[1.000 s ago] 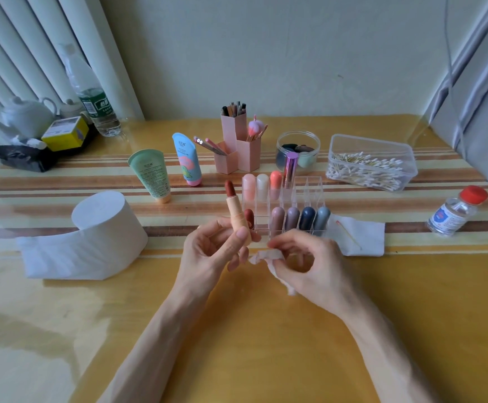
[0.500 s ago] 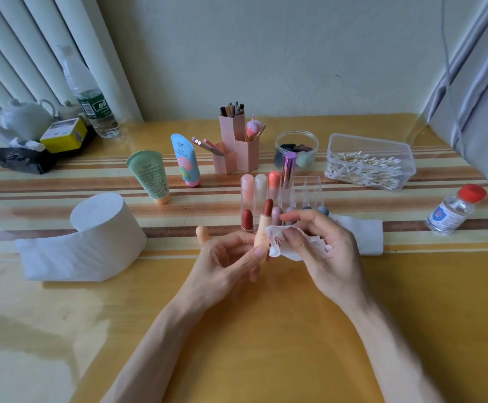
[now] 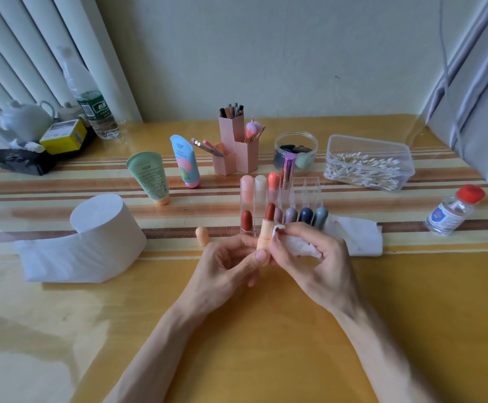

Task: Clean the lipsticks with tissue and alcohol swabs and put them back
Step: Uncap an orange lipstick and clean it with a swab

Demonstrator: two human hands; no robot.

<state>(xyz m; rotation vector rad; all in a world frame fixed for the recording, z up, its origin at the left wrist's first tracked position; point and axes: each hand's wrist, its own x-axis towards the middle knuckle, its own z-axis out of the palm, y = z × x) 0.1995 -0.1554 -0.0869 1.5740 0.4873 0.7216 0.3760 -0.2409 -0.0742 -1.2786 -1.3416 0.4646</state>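
My left hand (image 3: 231, 266) holds an uncapped peach lipstick (image 3: 265, 234) upright, its brown-red tip up, just in front of the clear lipstick organizer (image 3: 309, 193). In my right hand (image 3: 309, 257) is a crumpled tissue (image 3: 295, 245), pinched and pressed against the right side of the lipstick tube. The lipstick's peach cap (image 3: 202, 235) lies on the table to the left. Several capped lipsticks stand in the organizer. A tissue roll (image 3: 103, 228) sits at the left, and the alcohol bottle (image 3: 452, 212) with a red cap at the right.
A clear box of cotton swabs (image 3: 367, 167) stands at the back right. A used tissue with a swab (image 3: 353, 237) lies right of the organizer. Pink brush holders (image 3: 234, 152), a sponge jar (image 3: 295, 149), two cream tubes (image 3: 149, 178), a water bottle (image 3: 91, 106) and a teapot (image 3: 24, 120) line the back.
My left hand brought the lipstick down and to the right, in front of the organizer. My right hand lifted the tissue from the table and brought it against the tube.
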